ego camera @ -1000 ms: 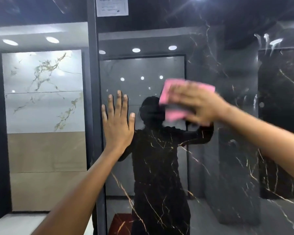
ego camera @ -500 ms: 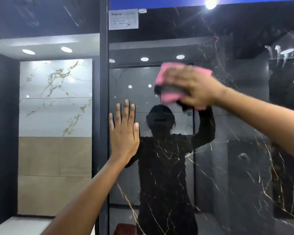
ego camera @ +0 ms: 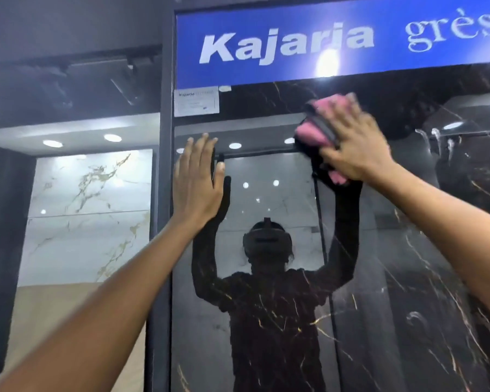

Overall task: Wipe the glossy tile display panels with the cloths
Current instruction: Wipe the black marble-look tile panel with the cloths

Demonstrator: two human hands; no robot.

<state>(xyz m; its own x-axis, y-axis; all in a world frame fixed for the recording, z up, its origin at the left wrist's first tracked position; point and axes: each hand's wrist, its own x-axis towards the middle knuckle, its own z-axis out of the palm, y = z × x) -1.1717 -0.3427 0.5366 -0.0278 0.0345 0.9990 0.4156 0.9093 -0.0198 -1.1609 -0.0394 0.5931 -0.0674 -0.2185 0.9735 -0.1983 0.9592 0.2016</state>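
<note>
A glossy black tile panel (ego camera: 408, 278) with gold veins stands upright in front of me and mirrors a person. My right hand (ego camera: 354, 142) presses a pink cloth (ego camera: 313, 130) against the panel's upper part, just under the blue sign, fingers spread flat over the cloth. My left hand (ego camera: 197, 182) lies flat on the panel near its left edge, fingers straight and pointing up, holding nothing.
A blue sign (ego camera: 337, 41) with white lettering runs across the top. A white label (ego camera: 196, 101) is stuck at the panel's top left corner. A dark vertical frame post (ego camera: 164, 250) borders the panel. White marble tile panels (ego camera: 88, 213) show to the left.
My right hand has slid the pink cloth up the panel to just below the blue sign. My left hand has moved higher on the panel too. The view has tilted upward.
</note>
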